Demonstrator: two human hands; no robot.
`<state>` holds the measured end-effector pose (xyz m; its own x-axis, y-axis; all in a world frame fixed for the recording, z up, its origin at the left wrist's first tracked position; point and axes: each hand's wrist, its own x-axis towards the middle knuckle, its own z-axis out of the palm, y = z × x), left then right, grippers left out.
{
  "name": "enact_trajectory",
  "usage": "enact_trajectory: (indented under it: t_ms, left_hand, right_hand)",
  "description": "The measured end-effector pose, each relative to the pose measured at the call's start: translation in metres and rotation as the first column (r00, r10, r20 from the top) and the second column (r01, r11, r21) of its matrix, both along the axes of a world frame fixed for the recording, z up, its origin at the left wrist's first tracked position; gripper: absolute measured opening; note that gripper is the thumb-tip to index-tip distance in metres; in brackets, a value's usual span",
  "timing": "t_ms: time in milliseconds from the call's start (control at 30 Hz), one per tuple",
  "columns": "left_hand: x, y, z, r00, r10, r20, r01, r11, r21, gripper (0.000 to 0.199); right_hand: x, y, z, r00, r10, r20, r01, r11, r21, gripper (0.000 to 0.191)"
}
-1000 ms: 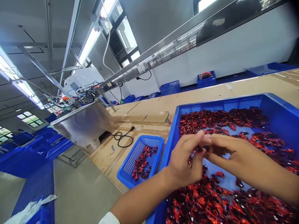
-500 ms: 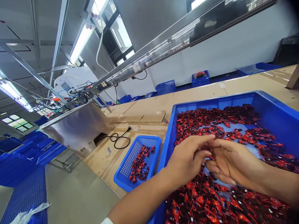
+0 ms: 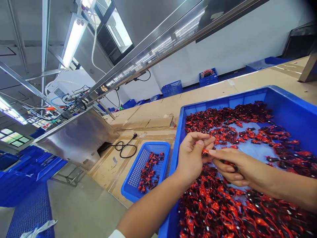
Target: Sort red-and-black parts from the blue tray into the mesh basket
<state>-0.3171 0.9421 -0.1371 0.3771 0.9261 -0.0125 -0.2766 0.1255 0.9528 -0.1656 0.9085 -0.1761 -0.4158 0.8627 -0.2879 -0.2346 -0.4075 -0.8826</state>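
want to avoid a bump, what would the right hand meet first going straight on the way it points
Likely the small red piece held by the left hand, then that hand itself; the right hand may be touching the piece, though depth is unclear.

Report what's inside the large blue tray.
The large blue tray holds many small red-and-black pieces, with a pale bottom showing between heaps. The left hand and right hand cover part of it; what's beneath is hidden.

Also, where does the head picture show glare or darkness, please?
Head view: the ceiling lamp and upper window are nearly white; head view: the metal box and red-black pieces catch shine; head view: the top right corner is dark.
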Motion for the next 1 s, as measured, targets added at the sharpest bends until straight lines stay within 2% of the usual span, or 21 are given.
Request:
enact_trajectory:
  t_ms: [133,267,433,567,600,667,700,733,767,800,833,867,900,933,1000]
  left_hand:
    - [0.002,0.0,-0.007,0.988,-0.052,-0.143,0.058,0.998,0.032,0.009]
    - [0.0,0.003,-0.008,0.986,-0.09,-0.138,0.099,0.993,0.057,0.006]
    - [-0.001,0.006,-0.005,0.978,-0.166,-0.125,0.178,0.979,0.098,0.009]
    - [-0.001,0.01,-0.007,0.987,-0.125,-0.099,0.141,0.974,0.179,0.006]
    - [-0.002,0.011,-0.008,0.99,-0.114,-0.08,0.125,0.981,0.148,0.007]
    - [-0.005,0.015,-0.01,0.987,-0.152,-0.051,0.15,0.988,-0.045,0.019]
    - [-0.006,0.016,-0.012,0.974,-0.223,-0.039,0.211,0.958,-0.194,0.031]
    - [-0.007,0.018,-0.014,0.944,-0.329,-0.019,0.302,0.888,-0.346,0.046]
    - [-0.008,0.019,-0.016,0.894,-0.447,0.018,0.403,0.786,-0.469,0.061]
    - [-0.007,0.02,-0.019,0.83,-0.553,0.067,0.495,0.676,-0.546,0.074]
    - [-0.006,0.021,-0.021,0.77,-0.627,0.117,0.567,0.589,-0.576,0.082]
    - [-0.005,0.022,-0.023,0.732,-0.664,0.157,0.614,0.542,-0.574,0.083]
    - [-0.003,0.022,-0.025,0.722,-0.668,0.18,0.633,0.533,-0.561,0.08]
    - [-0.001,0.022,-0.026,0.739,-0.647,0.186,0.622,0.552,-0.555,0.073]
    - [0.004,0.021,-0.025,0.8,-0.581,0.152,0.543,0.593,-0.594,0.063]
  right_hand:
    - [0.003,0.0,0.0,0.998,-0.003,-0.057,-0.001,0.998,-0.069,0.068]
    - [0.004,-0.001,0.003,0.999,0.015,-0.034,-0.017,0.997,-0.07,0.068]
    - [0.002,-0.008,0.014,1.0,-0.007,0.017,0.007,1.0,-0.003,0.06]
    - [-0.001,-0.008,0.021,0.984,-0.108,0.144,0.095,0.991,0.09,0.041]
    - [0.0,-0.006,0.021,0.975,-0.132,0.18,0.112,0.987,0.119,0.04]
    - [0.003,-0.002,0.022,0.954,-0.17,0.246,0.125,0.974,0.188,0.034]
    - [0.006,0.0,0.023,0.941,-0.197,0.275,0.135,0.964,0.229,0.029]
    - [0.009,0.001,0.023,0.92,-0.228,0.32,0.131,0.945,0.299,0.025]
    - [0.012,0.002,0.023,0.885,-0.266,0.383,0.097,0.908,0.407,0.023]
    - [0.014,0.001,0.023,0.833,-0.313,0.457,0.023,0.845,0.535,0.019]
    - [0.016,0.0,0.023,0.766,-0.366,0.529,-0.087,0.756,0.649,0.014]
    - [0.017,-0.001,0.023,0.691,-0.418,0.59,-0.213,0.662,0.718,0.008]
    - [0.018,-0.002,0.023,0.622,-0.456,0.636,-0.323,0.591,0.74,0.006]
    - [0.019,-0.003,0.023,0.575,-0.474,0.666,-0.388,0.559,0.733,0.008]
    - [0.02,-0.002,0.026,0.554,-0.466,0.69,-0.378,0.598,0.707,0.011]
